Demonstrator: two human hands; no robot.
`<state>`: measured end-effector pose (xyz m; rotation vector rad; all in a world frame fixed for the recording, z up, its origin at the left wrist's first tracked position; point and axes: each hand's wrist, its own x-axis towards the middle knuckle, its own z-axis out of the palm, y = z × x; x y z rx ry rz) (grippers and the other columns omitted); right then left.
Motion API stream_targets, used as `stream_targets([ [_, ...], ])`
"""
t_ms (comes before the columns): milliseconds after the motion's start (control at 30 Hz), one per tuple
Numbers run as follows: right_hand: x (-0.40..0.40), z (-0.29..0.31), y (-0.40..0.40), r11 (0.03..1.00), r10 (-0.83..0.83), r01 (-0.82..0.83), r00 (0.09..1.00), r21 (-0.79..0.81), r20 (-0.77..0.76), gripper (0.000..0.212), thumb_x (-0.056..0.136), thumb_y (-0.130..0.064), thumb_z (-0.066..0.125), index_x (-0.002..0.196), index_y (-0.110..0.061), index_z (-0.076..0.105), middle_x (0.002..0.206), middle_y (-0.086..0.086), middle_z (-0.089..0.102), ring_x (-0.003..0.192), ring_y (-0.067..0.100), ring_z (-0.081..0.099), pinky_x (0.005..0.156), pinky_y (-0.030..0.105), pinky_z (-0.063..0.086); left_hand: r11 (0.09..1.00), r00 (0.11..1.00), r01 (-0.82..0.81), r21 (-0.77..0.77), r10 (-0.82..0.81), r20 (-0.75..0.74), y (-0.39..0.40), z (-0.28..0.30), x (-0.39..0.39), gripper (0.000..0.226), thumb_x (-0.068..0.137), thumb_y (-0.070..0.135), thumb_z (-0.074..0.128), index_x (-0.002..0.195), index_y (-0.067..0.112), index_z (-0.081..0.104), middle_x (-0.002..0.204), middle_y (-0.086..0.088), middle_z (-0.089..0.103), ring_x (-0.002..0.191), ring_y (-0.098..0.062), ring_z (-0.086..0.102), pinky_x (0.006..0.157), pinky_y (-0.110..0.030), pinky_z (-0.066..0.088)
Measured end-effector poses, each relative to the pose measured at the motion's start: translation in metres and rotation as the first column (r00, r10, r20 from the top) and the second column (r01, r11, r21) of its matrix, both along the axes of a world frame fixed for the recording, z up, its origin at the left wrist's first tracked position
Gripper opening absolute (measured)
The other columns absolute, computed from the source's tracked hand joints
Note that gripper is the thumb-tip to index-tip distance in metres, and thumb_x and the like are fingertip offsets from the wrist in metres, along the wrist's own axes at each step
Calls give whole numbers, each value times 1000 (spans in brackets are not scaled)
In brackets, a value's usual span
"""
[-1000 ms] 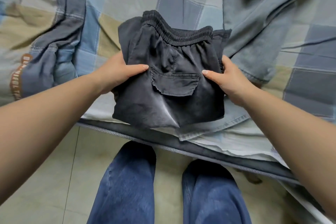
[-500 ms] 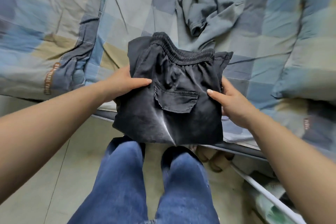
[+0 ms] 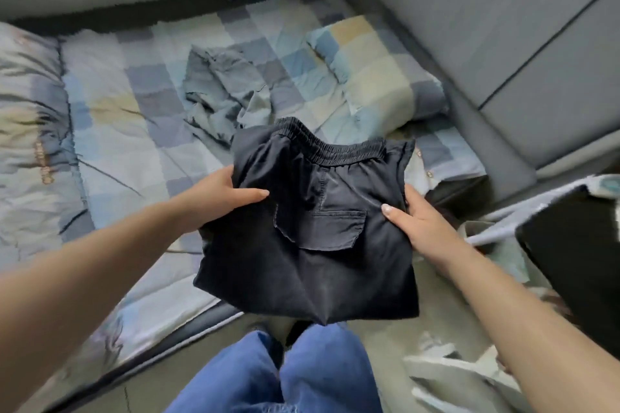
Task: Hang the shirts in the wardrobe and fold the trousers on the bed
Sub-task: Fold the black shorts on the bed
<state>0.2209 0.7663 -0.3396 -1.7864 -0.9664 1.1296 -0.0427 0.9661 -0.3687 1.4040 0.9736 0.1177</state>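
Both hands grip the folded black trousers (image 3: 308, 231) clear of the bed (image 3: 134, 151), over its near edge: the left hand (image 3: 223, 196) pinches the left side with the thumb on top, the right hand (image 3: 414, 223) the right side likewise. The bottom fold sags between the grips, so a loosened pinch could let the bundle fall open or drop to the floor. A crumpled grey shirt (image 3: 221, 97) lies on the bed beyond. No container shows clearly; the dark shape at right is too blurred to identify.
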Motion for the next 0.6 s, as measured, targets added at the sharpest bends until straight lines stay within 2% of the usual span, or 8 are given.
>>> stream_targets([
  [100,-8,13,-55,988,-157,157,988,-10,-3,41,82,-46,58,121,-48,48,132,-20,55,126,3,48,111,42,35,988,989,150,29,-149,-14,-15,20,23,35,77,33,78,107,34,60,106,10,72,97,-11,69,94,-38,52],
  [233,-17,27,-146,921,-389,389,921,17,-27,45,73,-56,60,118,-56,51,125,-28,57,122,0,51,108,38,39,923,931,363,129,-354,-92,-59,49,72,71,62,49,80,120,15,55,114,-9,67,103,-27,65,96,-49,49],
  [300,-19,30,-187,876,-482,482,876,22,-29,69,70,-58,61,135,-43,44,125,-33,55,121,-7,49,107,29,40,893,907,421,160,-409,-100,-84,56,92,63,66,46,81,115,14,57,105,-6,70,97,-22,67,91,-42,53],
  [367,-24,38,-236,818,-575,575,818,11,-2,84,69,-61,61,144,-33,35,137,-24,49,129,0,44,111,37,36,855,874,486,183,-480,-77,-122,66,115,41,73,38,81,104,22,60,85,10,73,78,-2,69,72,-20,55],
  [400,-29,42,-264,786,-619,619,786,9,12,84,70,-61,60,144,-33,34,141,-20,47,132,3,42,113,41,33,838,856,515,182,-513,-60,-144,70,126,34,75,34,79,102,24,61,83,12,73,75,0,68,69,-17,54],
  [500,-46,52,-344,676,-736,735,677,53,5,68,79,-50,61,142,-37,38,143,-16,46,133,6,42,113,43,32,779,791,607,156,-612,-22,-214,79,152,37,77,26,77,109,17,62,99,-2,73,90,-18,70,85,-35,55],
  [533,-53,58,-372,644,-764,763,646,54,-10,64,79,-48,62,139,-40,40,140,-17,49,130,5,45,111,42,35,757,765,637,148,-644,0,-240,81,160,37,77,25,78,110,17,62,98,-1,74,90,-18,71,83,-34,56],
  [600,-69,69,-429,591,-805,805,592,62,-13,54,78,-51,63,129,-49,47,128,-26,56,121,-3,51,106,36,40,719,720,683,129,-692,48,-293,86,172,33,76,24,78,106,22,64,95,3,75,86,-12,71,74,-24,55],
])
